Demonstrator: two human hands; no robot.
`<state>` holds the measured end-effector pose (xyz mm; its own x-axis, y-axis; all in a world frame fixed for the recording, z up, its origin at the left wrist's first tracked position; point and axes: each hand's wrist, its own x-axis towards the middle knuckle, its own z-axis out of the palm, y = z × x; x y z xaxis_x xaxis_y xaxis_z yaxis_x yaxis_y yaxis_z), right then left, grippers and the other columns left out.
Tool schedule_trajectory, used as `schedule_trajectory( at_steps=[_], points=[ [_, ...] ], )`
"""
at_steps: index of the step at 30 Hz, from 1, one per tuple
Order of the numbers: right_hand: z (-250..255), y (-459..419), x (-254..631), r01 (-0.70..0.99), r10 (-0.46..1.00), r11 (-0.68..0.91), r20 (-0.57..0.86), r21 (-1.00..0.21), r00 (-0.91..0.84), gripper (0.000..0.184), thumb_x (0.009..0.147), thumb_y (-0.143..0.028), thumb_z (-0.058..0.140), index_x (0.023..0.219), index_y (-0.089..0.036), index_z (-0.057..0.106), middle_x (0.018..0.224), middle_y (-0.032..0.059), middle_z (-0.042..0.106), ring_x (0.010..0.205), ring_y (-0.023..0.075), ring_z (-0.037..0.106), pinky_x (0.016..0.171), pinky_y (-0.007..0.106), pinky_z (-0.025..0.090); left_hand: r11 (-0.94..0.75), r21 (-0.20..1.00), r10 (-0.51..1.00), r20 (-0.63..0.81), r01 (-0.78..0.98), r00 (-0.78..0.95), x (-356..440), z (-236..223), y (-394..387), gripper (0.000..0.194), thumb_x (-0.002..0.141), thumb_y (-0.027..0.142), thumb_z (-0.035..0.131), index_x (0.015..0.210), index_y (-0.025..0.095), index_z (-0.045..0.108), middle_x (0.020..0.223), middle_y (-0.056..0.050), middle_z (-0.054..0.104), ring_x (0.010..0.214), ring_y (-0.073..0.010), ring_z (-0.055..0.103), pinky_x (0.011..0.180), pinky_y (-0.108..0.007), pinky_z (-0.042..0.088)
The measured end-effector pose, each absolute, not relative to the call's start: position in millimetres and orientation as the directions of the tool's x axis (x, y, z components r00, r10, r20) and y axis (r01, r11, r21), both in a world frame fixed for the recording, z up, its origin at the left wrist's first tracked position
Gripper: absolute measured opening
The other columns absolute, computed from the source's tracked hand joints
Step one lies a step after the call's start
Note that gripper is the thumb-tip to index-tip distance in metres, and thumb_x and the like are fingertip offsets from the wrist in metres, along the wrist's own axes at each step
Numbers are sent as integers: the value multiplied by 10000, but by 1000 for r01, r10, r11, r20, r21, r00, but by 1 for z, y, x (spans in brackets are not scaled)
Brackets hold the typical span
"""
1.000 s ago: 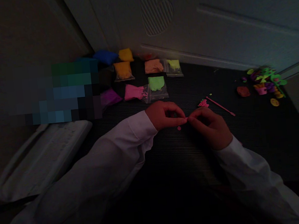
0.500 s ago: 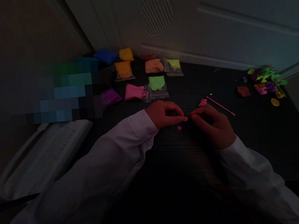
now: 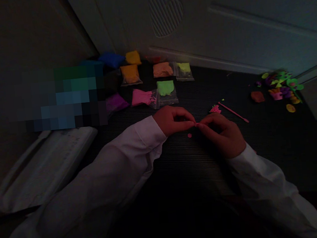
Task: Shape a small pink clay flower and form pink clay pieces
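My left hand [image 3: 173, 120] is closed in a pinch on a small pink piece of clay [image 3: 196, 124]. From the other side my right hand [image 3: 223, 130] pinches the same piece, so the fingertips of both hands almost meet. A flat pink clay disc [image 3: 189, 135] lies on the dark table just below them. Beyond my right hand sits a small pink clay shape [image 3: 215, 109] with a bit of green on it. A thin pink modelling stick [image 3: 233, 112] lies beside that shape.
Clay bags line the back, among them a pink bag [image 3: 142, 97], a green bag [image 3: 166, 88] and an orange bag [image 3: 130, 74]. To the right are a brown lump [image 3: 257, 96] and colourful clay figures [image 3: 281, 84]. A white case [image 3: 53, 166] lies left; a white panel stands behind.
My right hand has moved left to meet my left hand and now grips the pink clay piece too. The left hand has hardly moved.
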<state>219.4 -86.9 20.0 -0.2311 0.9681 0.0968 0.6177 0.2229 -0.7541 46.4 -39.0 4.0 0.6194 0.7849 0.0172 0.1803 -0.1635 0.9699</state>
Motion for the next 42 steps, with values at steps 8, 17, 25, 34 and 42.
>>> schedule_trajectory(
  at_steps=[8, 17, 25, 34, 42],
  points=[
    [20, -86, 218, 627, 974, 201, 83, -753, -212, 131, 721, -302, 509, 720, -177, 550, 703, 4, 528, 659, 111, 489, 612, 267, 380, -218, 953, 777, 40, 210, 629, 46, 7, -38, 151, 665, 231, 535, 748, 145, 627, 696, 3, 580, 601, -54, 498, 581, -178, 383],
    [18, -87, 219, 637, 982, 165, 66, -753, -177, 145, 711, -320, 506, 721, -182, 548, 684, -1, 530, 618, 108, 477, 585, 265, 383, -229, 945, 781, 35, 235, 623, 46, 7, -38, 183, 650, 275, 556, 752, 145, 633, 696, -3, 580, 591, -57, 479, 551, -177, 364],
    [18, -88, 218, 639, 979, 165, 46, -751, -199, 144, 722, -320, 498, 744, -184, 540, 686, 0, 524, 625, 110, 478, 582, 261, 385, -219, 945, 786, 23, 243, 618, 47, 6, -39, 195, 648, 298, 554, 747, 148, 629, 691, -3, 570, 549, -49, 454, 509, -175, 348],
    [19, -88, 218, 639, 977, 170, 41, -750, -211, 147, 724, -315, 496, 777, -185, 540, 704, -1, 523, 636, 107, 479, 587, 259, 385, -195, 952, 805, 18, 235, 593, 48, 3, -39, 201, 653, 303, 547, 734, 132, 615, 672, -6, 564, 567, -62, 472, 511, -184, 357],
    [17, -87, 218, 669, 970, 209, 67, -713, -232, 141, 740, -301, 476, 792, -187, 541, 713, 4, 523, 647, 112, 485, 588, 260, 386, -68, 977, 822, -61, 203, 567, 50, 6, -41, 216, 641, 317, 559, 726, 122, 597, 611, 1, 558, 494, -55, 469, 454, -183, 357]
  ],
)
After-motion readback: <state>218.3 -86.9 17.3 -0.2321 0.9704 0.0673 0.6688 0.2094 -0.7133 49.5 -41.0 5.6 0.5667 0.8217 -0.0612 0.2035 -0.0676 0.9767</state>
